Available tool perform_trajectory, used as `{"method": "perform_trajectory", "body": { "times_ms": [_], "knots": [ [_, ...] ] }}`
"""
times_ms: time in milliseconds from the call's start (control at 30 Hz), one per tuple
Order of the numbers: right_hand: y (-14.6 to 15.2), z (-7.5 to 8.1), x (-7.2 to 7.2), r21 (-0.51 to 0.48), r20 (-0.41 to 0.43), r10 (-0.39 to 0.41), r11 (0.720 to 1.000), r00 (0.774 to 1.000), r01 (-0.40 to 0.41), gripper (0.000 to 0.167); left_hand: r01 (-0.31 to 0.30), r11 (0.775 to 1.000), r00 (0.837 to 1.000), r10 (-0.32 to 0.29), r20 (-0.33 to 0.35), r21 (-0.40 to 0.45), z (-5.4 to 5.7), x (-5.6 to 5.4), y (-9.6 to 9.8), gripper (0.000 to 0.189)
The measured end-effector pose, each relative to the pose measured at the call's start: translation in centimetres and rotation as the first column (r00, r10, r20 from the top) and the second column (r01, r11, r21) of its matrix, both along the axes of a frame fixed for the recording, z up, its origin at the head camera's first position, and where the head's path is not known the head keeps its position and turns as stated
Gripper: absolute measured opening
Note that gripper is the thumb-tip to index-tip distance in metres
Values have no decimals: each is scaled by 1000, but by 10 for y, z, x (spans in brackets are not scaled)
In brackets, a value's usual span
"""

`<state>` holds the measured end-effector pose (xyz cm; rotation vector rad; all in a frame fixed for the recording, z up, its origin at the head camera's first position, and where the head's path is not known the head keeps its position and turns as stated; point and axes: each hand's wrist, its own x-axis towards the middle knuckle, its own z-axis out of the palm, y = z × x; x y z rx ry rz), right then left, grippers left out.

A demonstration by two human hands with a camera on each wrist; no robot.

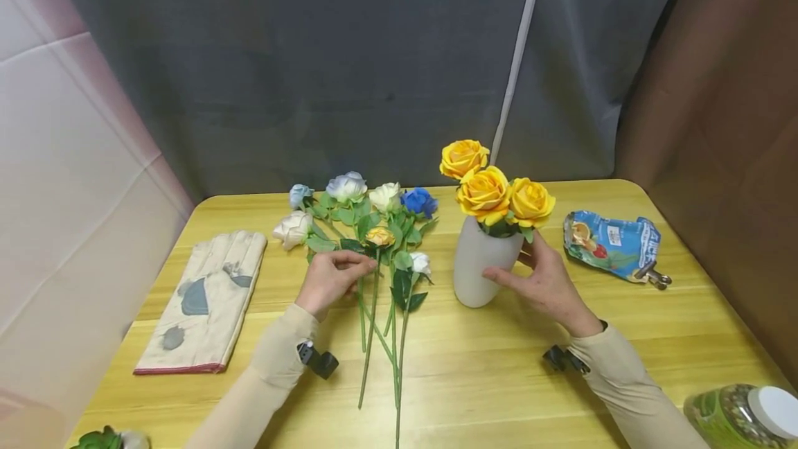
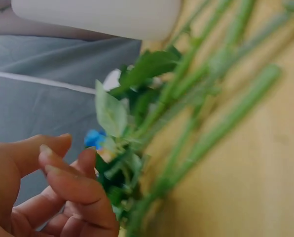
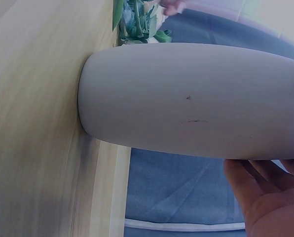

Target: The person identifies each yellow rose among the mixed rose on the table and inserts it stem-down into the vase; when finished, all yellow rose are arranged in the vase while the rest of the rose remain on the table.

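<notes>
A pale grey vase (image 1: 483,262) stands on the table with three yellow roses (image 1: 484,194) in it. My right hand (image 1: 545,283) grips the vase from the right, thumb on the near side and fingers round the far side. In the right wrist view, fingers (image 3: 265,187) touch the vase wall (image 3: 186,98). My left hand (image 1: 333,279) is over the lying flowers, its fingertips by the stem of a small yellow rose (image 1: 380,236). In the left wrist view, the loosely bent fingers (image 2: 78,187) show nothing between them; green stems (image 2: 226,123) run beside them.
White, blue and pale flowers (image 1: 347,186) lie around the yellow rose, stems toward me. A folded pair of work gloves (image 1: 206,303) lies left. A blue pouch (image 1: 611,244) with a metal clip is right. A jar (image 1: 738,414) and a small plant (image 1: 100,438) occupy the near corners.
</notes>
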<state>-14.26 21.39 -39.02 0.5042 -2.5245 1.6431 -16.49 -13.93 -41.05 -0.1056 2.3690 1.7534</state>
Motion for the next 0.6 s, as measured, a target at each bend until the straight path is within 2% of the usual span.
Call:
{"method": "perform_trajectory", "body": {
  "times_ms": [100,200,400,600],
  "knots": [
    [0,-1,0,-5,-2,1,1000,1000,-1,81,35,998,999,-33,38,-60,-9,2,-4,22],
    [0,-2,0,-12,-4,3,1000,1000,-3,82,54,993,998,-51,38,-103,-15,4,-5,21],
    [0,-1,1,-4,-14,-2,1000,1000,1,82,49,988,999,-48,13,-148,-18,4,-4,19],
    [0,-1,0,0,-11,3,1000,1000,-3,82,47,984,999,-41,35,-170,-22,3,-1,22]
  ]
}}
